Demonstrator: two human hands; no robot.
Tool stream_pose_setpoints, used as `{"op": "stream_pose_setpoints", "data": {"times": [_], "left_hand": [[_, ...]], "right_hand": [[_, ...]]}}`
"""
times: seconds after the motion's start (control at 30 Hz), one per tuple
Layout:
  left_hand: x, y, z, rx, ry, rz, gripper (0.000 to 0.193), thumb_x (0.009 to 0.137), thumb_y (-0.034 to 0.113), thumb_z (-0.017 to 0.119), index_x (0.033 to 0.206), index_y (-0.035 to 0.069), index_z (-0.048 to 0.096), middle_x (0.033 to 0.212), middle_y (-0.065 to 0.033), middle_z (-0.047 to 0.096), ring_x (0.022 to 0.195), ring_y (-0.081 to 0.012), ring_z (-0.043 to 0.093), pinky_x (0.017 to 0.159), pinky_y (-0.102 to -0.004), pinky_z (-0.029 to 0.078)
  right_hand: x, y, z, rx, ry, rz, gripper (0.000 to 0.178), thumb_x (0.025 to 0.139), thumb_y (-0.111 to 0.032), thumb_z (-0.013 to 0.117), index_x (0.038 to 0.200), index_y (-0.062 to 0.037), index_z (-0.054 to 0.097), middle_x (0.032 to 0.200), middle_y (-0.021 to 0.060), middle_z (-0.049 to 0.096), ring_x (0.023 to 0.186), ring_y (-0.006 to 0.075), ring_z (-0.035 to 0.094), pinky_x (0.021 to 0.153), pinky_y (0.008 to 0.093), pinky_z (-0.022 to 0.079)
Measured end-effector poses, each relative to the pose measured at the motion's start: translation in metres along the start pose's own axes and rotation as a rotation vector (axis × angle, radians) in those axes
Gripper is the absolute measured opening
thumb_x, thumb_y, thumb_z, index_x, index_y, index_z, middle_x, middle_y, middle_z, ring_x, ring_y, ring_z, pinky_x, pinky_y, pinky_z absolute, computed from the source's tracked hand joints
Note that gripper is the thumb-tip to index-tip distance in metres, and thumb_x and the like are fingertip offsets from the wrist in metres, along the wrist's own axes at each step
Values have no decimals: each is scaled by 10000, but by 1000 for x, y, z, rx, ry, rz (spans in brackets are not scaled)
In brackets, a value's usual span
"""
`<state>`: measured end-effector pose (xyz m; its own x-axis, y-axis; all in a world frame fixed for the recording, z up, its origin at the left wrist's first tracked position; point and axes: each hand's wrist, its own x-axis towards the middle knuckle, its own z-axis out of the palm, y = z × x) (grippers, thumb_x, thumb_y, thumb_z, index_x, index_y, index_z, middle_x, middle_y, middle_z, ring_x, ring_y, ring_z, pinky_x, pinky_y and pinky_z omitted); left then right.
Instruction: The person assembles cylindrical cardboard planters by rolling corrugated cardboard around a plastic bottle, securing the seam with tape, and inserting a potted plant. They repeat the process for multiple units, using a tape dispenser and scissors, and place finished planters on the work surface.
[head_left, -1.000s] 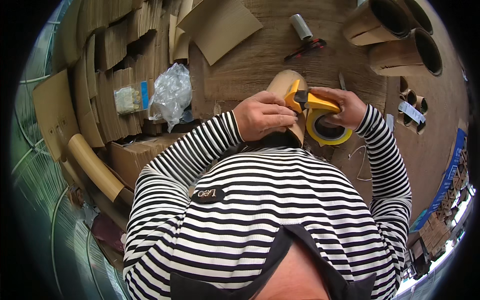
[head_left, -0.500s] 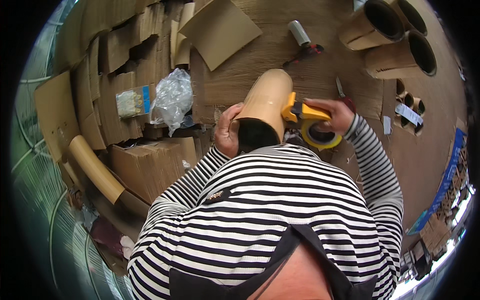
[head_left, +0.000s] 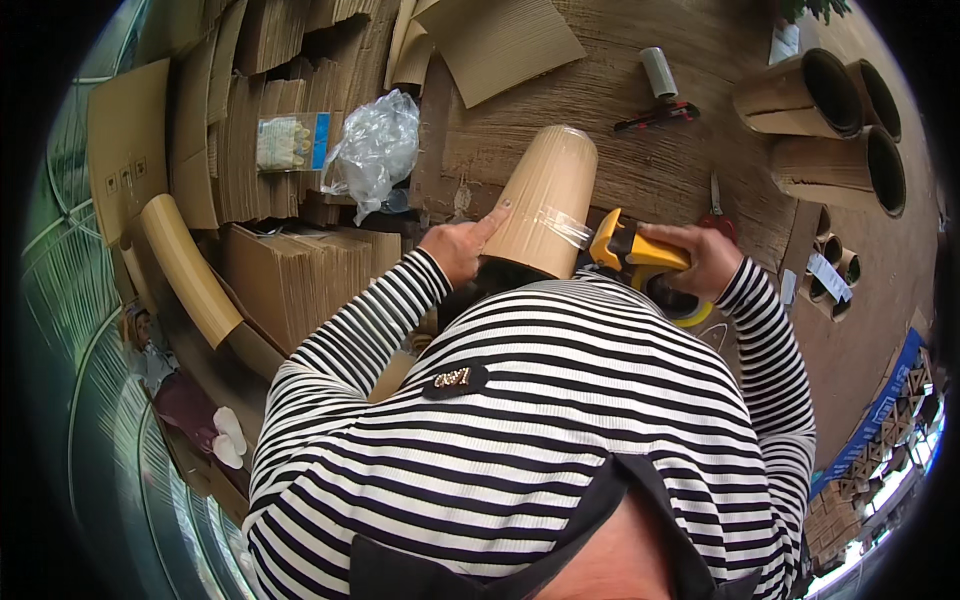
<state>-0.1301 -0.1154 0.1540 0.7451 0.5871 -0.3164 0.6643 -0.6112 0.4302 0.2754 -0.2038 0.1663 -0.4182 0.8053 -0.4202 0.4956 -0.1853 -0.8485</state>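
Observation:
A brown cardboard tube (head_left: 540, 195) lies in front of my chest, its dark open end toward me. A strip of clear tape (head_left: 563, 224) runs across its near part. My left hand (head_left: 464, 244) grips the tube's left side, with a finger stretched along the surface and the thumb side hidden. In my right hand (head_left: 708, 262) is a yellow tape dispenser (head_left: 655, 250), closed in the fingers. The dispenser's head is just right of the tube's near edge, and its tape roll hangs below, partly hidden by my striped top.
Ahead lie a cardboard sheet (head_left: 505, 45), a small clear roll (head_left: 658, 72), a red and black cutter (head_left: 657, 116) and red-handled scissors (head_left: 716, 212). Several larger tubes (head_left: 800, 95) stand far right. Crumpled clear plastic (head_left: 375, 150) and stacked cardboard (head_left: 300, 275) fill the left.
The dispenser has pulled slightly right of the tube, and a tape strip now shows across it. My left hand has shifted from the tube's near rim onto its side. The view has shifted.

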Motion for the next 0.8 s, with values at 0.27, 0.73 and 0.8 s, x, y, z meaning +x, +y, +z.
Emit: {"op": "stream_pose_setpoints", "data": {"times": [0.27, 0.73, 0.8], "left_hand": [[-71, -34, 100, -733, 208, -534, 542, 997, 207, 611, 1493, 68, 442, 1388, -217, 594, 1292, -291, 585, 1065, -385, 470], [-33, -17, 7, -188, -28, -212, 831, 816, -27, 588, 1572, 58, 254, 1420, -276, 521, 1252, -404, 577, 1050, -412, 490], [-28, -7, 2, -208, -57, -272, 813, 834, -31, 592, 1571, 62, 263, 1421, -279, 525, 1263, -395, 578, 1055, -406, 486]], "right_hand": [[133, -40, -10, -426, -87, -178, 624, 795, -239, 735, 1402, -303, 599, 1145, 93, 738, 955, 282, 731, 913, 393, 578], [81, -50, 5, -696, -271, 42, 701, 789, -276, 773, 1444, -364, 541, 1192, 60, 718, 906, 253, 696, 864, 398, 596], [93, -54, 15, -752, -348, 59, 726, 782, -253, 770, 1452, -393, 526, 1193, 30, 723, 926, 217, 706, 873, 391, 596]]}}
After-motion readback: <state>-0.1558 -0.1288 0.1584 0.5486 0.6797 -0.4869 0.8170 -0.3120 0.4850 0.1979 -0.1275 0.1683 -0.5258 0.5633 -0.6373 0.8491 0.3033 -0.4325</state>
